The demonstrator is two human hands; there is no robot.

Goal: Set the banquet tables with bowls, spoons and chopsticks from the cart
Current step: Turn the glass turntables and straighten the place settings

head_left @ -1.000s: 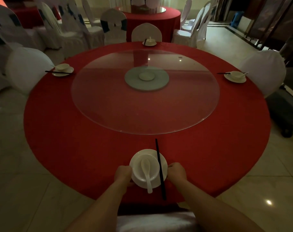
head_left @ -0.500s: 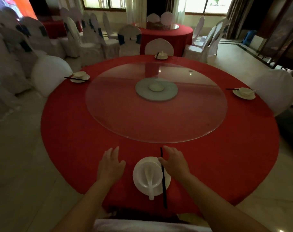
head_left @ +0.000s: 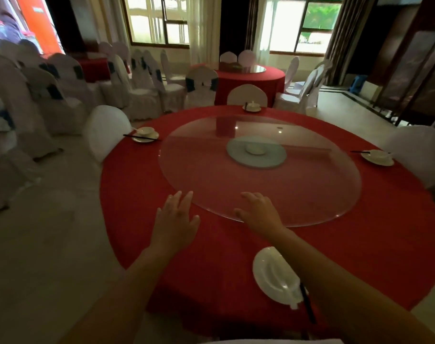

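I am withdrawing my left hand (head_left: 175, 219) and right hand (head_left: 260, 212), both released and empty, from the bowl (head_left: 273, 271), spoon (head_left: 294, 303) and chopsticks (head_left: 307, 305) resting at the near edge of the table (head_left: 211, 259), completing this setting.

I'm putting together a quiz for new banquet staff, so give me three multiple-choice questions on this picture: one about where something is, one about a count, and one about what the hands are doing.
1. Where do the nearest black chopsticks lie?
A) on a chair
B) beside the nearest plate's right edge
C) on the floor

2. How many place settings are on the red table?
A) two
B) four
C) six

3. What state are the hands in?
A) both open, empty
B) left grips a bowl
C) right pinches a spoon

Answers:
1 B, they run along that plate's right side.
2 B, the nearest plate plus the left setting, far setting and right setting.
3 A, the left hand and right hand hover with nothing in them.
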